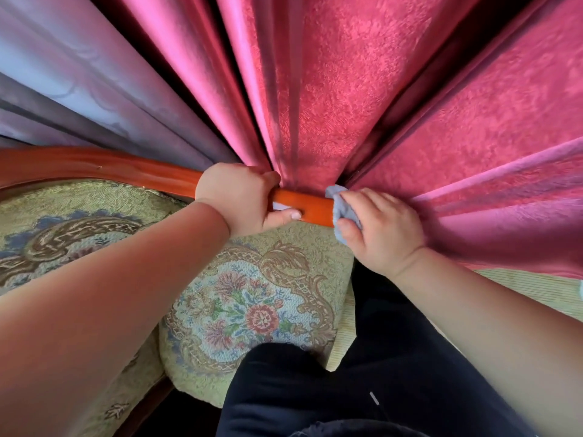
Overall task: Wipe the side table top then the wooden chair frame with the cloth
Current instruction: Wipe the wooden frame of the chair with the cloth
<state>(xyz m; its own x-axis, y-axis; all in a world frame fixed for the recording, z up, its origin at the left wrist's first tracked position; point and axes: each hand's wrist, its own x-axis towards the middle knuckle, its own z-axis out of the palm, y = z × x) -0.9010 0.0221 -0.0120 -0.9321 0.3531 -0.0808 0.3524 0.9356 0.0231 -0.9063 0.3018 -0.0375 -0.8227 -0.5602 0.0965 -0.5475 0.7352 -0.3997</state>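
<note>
The wooden chair frame (132,175) is a glossy reddish-brown curved top rail running from the left edge to the middle of the view. My left hand (239,197) grips this rail from above, thumb on its front face. My right hand (381,228) presses a light blue cloth (342,212) around the rail's right end, just right of my left hand. Most of the cloth is hidden under my fingers. The side table is out of view.
Red curtains (394,105) hang right behind the rail and touch it; pale lilac drapes (79,83) hang at the left. The chair's floral upholstery (252,304) lies below my arms. My dark-trousered knee (284,389) rests against the seat.
</note>
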